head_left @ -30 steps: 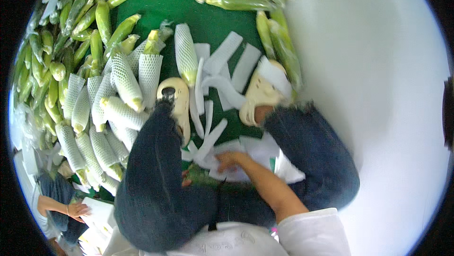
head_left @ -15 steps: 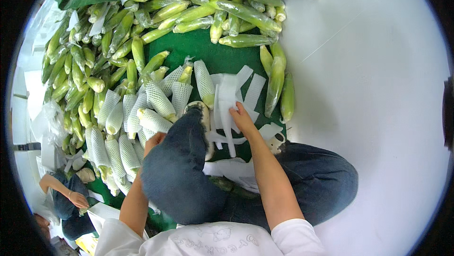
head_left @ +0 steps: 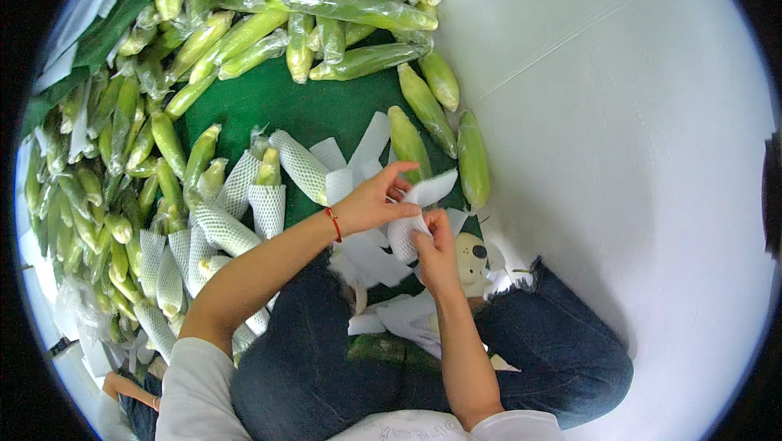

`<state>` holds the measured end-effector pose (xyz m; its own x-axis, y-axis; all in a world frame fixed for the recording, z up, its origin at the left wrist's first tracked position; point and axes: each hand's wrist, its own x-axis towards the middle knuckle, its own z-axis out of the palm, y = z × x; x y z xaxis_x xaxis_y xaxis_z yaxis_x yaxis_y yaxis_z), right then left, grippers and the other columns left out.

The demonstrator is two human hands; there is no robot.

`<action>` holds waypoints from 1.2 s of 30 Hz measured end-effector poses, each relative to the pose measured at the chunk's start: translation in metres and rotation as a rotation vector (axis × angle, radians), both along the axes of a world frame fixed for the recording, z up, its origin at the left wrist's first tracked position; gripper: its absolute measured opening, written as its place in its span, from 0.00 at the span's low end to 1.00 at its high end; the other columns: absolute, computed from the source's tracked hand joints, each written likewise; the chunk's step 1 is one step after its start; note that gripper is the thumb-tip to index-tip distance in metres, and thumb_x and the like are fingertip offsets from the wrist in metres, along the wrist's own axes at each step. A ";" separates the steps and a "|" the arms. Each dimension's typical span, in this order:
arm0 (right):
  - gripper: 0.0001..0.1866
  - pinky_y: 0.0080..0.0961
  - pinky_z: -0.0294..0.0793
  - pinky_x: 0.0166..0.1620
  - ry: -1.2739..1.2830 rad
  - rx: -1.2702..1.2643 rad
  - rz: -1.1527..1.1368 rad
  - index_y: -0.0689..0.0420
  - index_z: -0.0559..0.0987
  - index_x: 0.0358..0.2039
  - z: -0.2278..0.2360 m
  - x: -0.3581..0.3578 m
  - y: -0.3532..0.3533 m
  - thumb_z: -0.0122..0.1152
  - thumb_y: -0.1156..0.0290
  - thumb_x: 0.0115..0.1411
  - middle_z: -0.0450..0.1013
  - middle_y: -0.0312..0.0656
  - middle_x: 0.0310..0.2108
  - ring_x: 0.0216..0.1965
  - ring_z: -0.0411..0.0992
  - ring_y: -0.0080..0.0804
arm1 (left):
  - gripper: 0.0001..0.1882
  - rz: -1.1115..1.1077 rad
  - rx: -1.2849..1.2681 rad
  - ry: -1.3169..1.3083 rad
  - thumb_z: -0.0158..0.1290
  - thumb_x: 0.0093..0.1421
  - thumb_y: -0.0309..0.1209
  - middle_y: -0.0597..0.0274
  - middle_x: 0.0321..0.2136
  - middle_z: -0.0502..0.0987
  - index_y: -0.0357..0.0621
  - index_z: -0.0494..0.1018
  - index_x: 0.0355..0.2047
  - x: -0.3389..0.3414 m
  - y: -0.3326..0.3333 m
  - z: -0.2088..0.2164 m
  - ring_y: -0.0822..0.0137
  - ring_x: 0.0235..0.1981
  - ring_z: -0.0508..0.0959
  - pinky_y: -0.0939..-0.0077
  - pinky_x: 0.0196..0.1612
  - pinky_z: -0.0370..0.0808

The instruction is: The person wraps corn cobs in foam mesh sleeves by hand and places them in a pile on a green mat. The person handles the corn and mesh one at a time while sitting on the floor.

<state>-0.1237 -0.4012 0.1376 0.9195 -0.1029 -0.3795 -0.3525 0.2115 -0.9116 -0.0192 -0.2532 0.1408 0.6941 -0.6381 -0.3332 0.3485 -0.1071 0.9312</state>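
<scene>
Both my hands are over the green mat in front of my crossed legs, at a white foam net sleeve [head_left: 401, 239]. My right hand [head_left: 438, 255] pinches the sleeve's side between thumb and fingers. My left hand [head_left: 371, 201], with a red cord at the wrist, has its thumb and bent fingers at the sleeve's upper part. No cob shows inside that sleeve. Just beyond it lies a green corn cob [head_left: 409, 141], partly hidden by my fingers. More flat white foam sleeves [head_left: 371, 260] lie beneath my hands.
Corn cobs in foam nets [head_left: 226, 229] lie left of my legs. A heap of cobs in clear film [head_left: 350, 8] spreads across the far side and left. Single cobs [head_left: 472, 160] lie beside the pale wall [head_left: 586, 156]. Another person's arm [head_left: 130, 390] shows at lower left.
My left hand has come from beside my left knee to join the right. A foam sleeve is now between both hands. The view has shifted, and the cobs appear farther left.
</scene>
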 end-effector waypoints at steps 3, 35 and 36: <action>0.11 0.17 0.62 0.39 0.186 0.227 0.079 0.52 0.65 0.33 -0.007 -0.009 -0.023 0.53 0.78 0.51 0.63 0.30 0.31 0.34 0.63 0.20 | 0.27 0.053 -0.116 0.327 0.53 0.58 0.30 0.61 0.48 0.68 0.52 0.59 0.57 -0.004 -0.011 -0.019 0.71 0.44 0.70 0.74 0.45 0.70; 0.12 0.20 0.69 0.35 0.725 0.724 -0.477 0.55 0.73 0.38 -0.058 0.047 -0.045 0.58 0.62 0.58 0.70 0.32 0.28 0.33 0.68 0.19 | 0.06 0.096 -0.116 0.658 0.50 0.61 0.32 0.68 0.30 0.72 0.44 0.67 0.32 -0.016 -0.033 -0.071 0.77 0.32 0.70 0.79 0.36 0.69; 0.16 0.21 0.68 0.38 0.683 0.715 -0.357 0.55 0.72 0.42 -0.061 0.038 -0.058 0.60 0.63 0.56 0.69 0.33 0.31 0.34 0.68 0.22 | 0.06 -0.025 -0.201 0.731 0.51 0.60 0.32 0.67 0.31 0.73 0.44 0.68 0.33 -0.022 -0.034 -0.063 0.77 0.33 0.70 0.80 0.36 0.69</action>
